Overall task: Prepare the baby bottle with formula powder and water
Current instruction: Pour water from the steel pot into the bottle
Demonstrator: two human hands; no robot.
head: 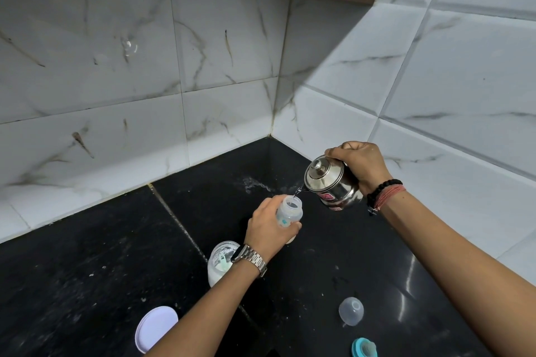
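My left hand (268, 222) grips a clear baby bottle (290, 211), open at the top and held above the black counter. My right hand (358, 164) holds a steel kettle (330, 181) by its handle, tilted to the left, and a thin stream of water falls from its spout into the bottle's mouth. An open jar of white formula powder (219, 262) with a scoop inside stands just below my left wrist. The bottle's clear cap (351, 311) and its teal nipple ring (364, 348) lie on the counter at the lower right.
A white round lid (155, 327) lies at the lower left of the black counter (87, 269). Spilled water and powder specks mark the counter near the back corner (255, 182). Marble-tiled walls close in behind and on the right, under wooden cabinets.
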